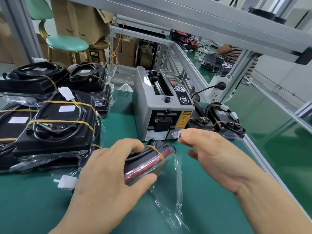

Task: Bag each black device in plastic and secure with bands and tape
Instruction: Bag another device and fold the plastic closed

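Observation:
My left hand [108,171] grips a black device with a red side [148,159], tilted on edge on the green mat, a yellow rubber band around it. A clear plastic bag [172,196] covers it and trails loose toward me. My right hand [207,152] hovers just right of the device and pinches a short strip of clear tape [176,133] between thumb and forefinger, right in front of the grey tape dispenser [162,107]. A white connector [66,181] lies on the mat by my left hand.
Bagged, banded black devices [57,125] are stacked at the left. Two more black devices [222,122] sit right of the dispenser near the table's aluminium edge. A green stool [66,42] and cardboard boxes stand behind; a frame rail [219,26] runs overhead.

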